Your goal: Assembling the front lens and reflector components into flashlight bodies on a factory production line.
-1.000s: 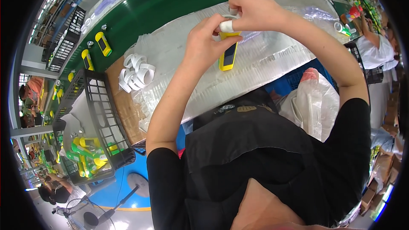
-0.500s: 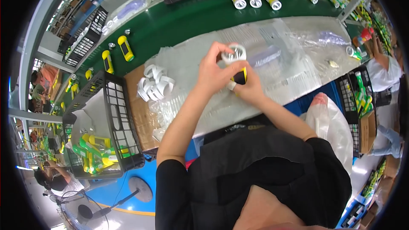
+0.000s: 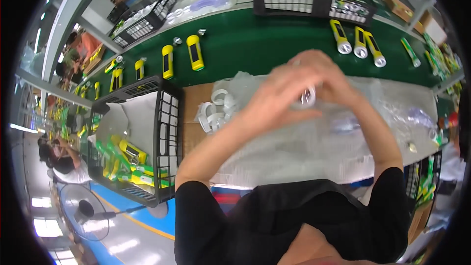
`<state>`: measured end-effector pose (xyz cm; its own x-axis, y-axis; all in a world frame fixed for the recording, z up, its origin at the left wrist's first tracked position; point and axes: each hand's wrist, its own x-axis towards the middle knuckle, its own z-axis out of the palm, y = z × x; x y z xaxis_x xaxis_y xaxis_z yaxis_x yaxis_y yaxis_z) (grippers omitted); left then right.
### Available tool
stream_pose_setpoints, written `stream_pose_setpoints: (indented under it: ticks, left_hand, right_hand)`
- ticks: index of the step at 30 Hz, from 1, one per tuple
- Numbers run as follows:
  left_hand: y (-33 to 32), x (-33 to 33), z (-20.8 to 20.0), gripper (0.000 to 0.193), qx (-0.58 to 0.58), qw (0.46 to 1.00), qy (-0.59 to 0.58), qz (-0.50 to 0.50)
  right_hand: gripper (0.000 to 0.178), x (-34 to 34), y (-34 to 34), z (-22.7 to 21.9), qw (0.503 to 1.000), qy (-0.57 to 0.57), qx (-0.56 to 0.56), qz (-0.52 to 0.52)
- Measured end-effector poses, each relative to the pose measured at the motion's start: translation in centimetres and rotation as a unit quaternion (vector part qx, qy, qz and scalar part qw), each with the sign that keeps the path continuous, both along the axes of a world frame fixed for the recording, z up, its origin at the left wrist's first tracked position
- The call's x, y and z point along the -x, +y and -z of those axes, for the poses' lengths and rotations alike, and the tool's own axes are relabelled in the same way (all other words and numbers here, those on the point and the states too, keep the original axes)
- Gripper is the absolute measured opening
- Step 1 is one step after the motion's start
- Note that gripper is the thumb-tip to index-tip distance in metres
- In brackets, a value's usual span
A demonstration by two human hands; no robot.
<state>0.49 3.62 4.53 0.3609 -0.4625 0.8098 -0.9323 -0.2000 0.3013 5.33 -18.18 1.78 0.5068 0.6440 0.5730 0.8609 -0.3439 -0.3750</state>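
A black slatted crate [image 3: 159, 132] stands at the left end of the worktop [image 3: 294, 162]. Its raised wall is in the way between us and the heaped yellow-and-green flashlights [image 3: 132, 153] inside it. Just right of the crate lies brown cardboard [image 3: 192, 140], then a loose pile of white rings [image 3: 214, 109]. Beyond the crate, on the green surface [image 3: 245, 44], we see two yellow flashlights [image 3: 195, 54] with dark panels; well to its right lie three silver-headed flashlights [image 3: 360, 43], with a black basket [image 3: 294, 2] behind them. A pedestal fan [image 3: 84, 211] stands to the crate's near left.

Right of the crate, past the rings, our flashlight [image 3: 307, 96] is between our left grip [image 3: 282, 95] and right grip [image 3: 327, 71]. We see only its round, silvery head; blurred fingers cover the rest. Our left thumb is set apart from its fingers, but we cannot tell which grip pinches the flashlight.
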Motion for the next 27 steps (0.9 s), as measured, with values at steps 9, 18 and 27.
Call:
stream_pose_setpoints:
  ticks: [9, 18, 27]
  left_hand:
    - [18.6, -18.8, 10.2, 0.062, -0.311, 0.670, 0.291, -0.608]
    - [10.9, -13.7, 8.4, 0.054, -0.014, 0.889, 0.337, -0.308]
    - [-2.4, 6.6, 5.7, 0.067, -0.044, 0.895, 0.443, -0.016]
  right_hand:
    - [0.059, -19.2, -9.2, 7.6, 0.932, -0.047, 0.266, 0.242]
    - [0.025, -8.9, -1.4, 5.3, 0.987, 0.098, -0.048, 0.120]
    - [0.054, 11.3, 0.9, 1.6, 0.779, 0.473, -0.361, 0.198]
